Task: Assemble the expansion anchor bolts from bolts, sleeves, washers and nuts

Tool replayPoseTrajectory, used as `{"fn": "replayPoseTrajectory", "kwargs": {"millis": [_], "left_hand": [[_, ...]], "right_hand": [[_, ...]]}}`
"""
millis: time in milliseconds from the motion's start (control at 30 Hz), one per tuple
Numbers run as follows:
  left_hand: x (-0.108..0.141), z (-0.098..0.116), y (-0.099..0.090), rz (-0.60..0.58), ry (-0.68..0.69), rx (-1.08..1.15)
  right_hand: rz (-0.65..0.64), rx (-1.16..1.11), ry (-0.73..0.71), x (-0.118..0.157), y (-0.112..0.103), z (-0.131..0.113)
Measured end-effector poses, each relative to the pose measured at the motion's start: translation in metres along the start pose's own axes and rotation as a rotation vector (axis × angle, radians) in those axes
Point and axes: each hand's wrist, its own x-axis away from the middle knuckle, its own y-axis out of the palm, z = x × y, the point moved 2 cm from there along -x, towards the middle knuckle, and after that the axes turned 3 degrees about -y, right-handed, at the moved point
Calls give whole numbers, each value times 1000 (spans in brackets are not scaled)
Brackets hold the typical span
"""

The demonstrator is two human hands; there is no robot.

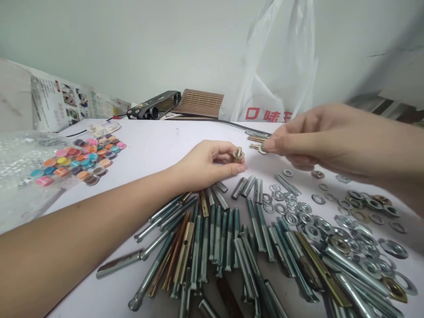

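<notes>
Left hand (217, 163): curled closed around an upright threaded anchor bolt (239, 154), above the tabletop. Right hand (308, 139): fingertips pinched on a flat washer (261, 149), above loose washers (311, 231).

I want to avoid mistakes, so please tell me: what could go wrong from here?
The small washer in the right hand might slip and get lost among the loose washers. The ring on the bolt in the left hand might slide off if the bolt tips. Short tubes near that hand could roll if bumped.
</notes>
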Motion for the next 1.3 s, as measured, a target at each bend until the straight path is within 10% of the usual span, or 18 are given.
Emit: {"fn": "replayPoseTrajectory", "kwargs": {"millis": [167, 533, 1300], "left_hand": [[-1, -3, 3, -25, -12, 1], [-1, 1, 6, -36, 1, -5], [-2, -2, 6, -42, 1, 40]], "right_hand": [[-113, -511, 3, -6, 42, -12], [-139, -582, 63, -10, 51, -2], [-35, -139, -407, -2, 45, 0]]}}
